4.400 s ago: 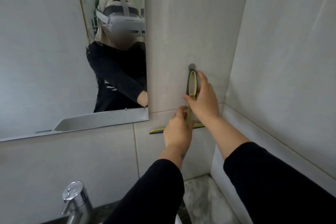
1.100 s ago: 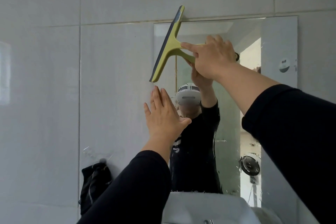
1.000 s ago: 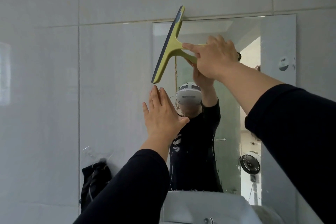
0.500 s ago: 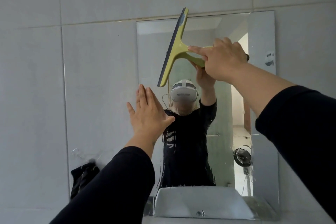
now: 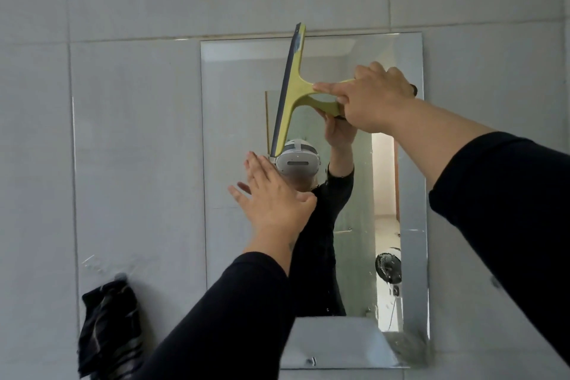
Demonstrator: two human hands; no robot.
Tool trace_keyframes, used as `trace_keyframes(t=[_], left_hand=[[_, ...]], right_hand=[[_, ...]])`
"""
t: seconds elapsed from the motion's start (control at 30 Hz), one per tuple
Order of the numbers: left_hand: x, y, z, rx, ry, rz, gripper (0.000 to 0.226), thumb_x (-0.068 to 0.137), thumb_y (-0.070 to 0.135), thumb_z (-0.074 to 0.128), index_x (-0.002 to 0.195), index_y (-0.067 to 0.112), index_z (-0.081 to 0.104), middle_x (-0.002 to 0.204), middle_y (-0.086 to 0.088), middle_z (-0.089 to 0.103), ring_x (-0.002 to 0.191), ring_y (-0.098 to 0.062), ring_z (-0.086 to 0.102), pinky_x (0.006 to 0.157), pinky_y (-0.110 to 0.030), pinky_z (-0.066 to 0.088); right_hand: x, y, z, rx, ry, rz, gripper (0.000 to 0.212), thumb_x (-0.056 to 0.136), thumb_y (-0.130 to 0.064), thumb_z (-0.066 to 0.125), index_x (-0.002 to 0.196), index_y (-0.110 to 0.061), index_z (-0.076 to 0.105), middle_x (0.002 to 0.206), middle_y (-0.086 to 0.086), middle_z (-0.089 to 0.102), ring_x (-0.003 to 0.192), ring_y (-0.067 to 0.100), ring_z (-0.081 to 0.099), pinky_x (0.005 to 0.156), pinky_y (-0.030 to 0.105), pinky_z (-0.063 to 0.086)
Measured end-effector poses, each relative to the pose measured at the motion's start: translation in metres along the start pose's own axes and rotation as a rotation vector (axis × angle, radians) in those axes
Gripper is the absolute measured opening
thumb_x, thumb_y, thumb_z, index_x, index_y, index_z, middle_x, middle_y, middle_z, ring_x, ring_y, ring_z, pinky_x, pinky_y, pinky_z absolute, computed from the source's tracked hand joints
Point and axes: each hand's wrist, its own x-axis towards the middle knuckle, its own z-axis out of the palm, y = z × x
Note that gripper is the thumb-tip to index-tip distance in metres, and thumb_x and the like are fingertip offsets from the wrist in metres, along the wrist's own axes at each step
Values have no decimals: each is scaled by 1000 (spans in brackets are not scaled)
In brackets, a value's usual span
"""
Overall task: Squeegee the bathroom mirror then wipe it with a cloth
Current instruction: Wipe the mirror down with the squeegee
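A rectangular mirror point(image 5: 234, 108) hangs on the grey tiled wall. My right hand point(image 5: 374, 99) grips the handle of a yellow-green squeegee point(image 5: 291, 86). Its dark blade stands nearly upright against the upper middle of the glass, top end at the mirror's upper edge. My left hand point(image 5: 271, 197) is raised flat with fingers spread, just below the blade's lower end; whether it touches the glass I cannot tell. A dark cloth point(image 5: 108, 327) hangs from a hook on the wall at lower left.
The mirror reflects me in a black top, a small fan point(image 5: 388, 267) and a doorway. A white basin edge point(image 5: 339, 345) shows in the mirror's bottom. Grey tiles point(image 5: 132, 148) surround the mirror on all sides.
The squeegee has travelled right across the glass from the mirror's left edge toward its middle, blade turning more upright. My left hand followed to the right, staying under the blade.
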Motion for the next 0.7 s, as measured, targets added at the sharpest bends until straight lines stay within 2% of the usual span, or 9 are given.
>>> trace_keyframes(t=[0.1, 0.23, 0.4, 0.53, 0.7], left_hand=[[-10, 18, 11, -38, -37, -25, 117, 77, 59, 56, 149, 4, -17, 158, -10, -25, 147, -23, -19, 114, -58, -6], [-10, 23, 19, -45, -2, -37, 118, 74, 49, 60, 148, 1, -18, 157, -12, -26, 147, -25, -19, 116, -56, -2], [-9, 23, 20, -23, -6, -38, 123, 73, 54, 63, 147, 1, -20, 157, -13, -26, 147, -25, -19, 116, -55, -1], [-8, 22, 22, -9, 4, -41, 123, 74, 56, 63, 148, 0, -19, 157, -13, -26, 147, -25, -18, 116, -55, 0], [-7, 25, 21, 19, -19, -58, 128, 71, 58, 65, 147, 0, -20, 156, -13, -28, 147, -25, -18, 116, -56, -1]], right_hand=[[-4, 15, 0, 5, -7, -13, 55, 100, -25, 27, 140, -61, 19, 125, 12, 48, 120, 31, 38, 99, 46, 30], [-9, 34, 6, -14, -13, -24, 53, 101, -27, 25, 140, -62, 18, 125, 12, 48, 119, 31, 38, 98, 47, 31], [-16, 51, 10, -30, -22, -38, 54, 101, -28, 29, 140, -63, 14, 117, 10, 49, 107, 33, 44, 89, 44, 37], [-30, 84, 8, -175, -29, -49, 66, 97, -17, 38, 144, -56, 14, 124, 6, 46, 101, 33, 48, 81, 41, 36], [-52, 133, 8, -225, -115, 77, 81, 90, -5, 35, 144, -58, 7, 127, 6, 44, 98, 31, 45, 85, 46, 38]])
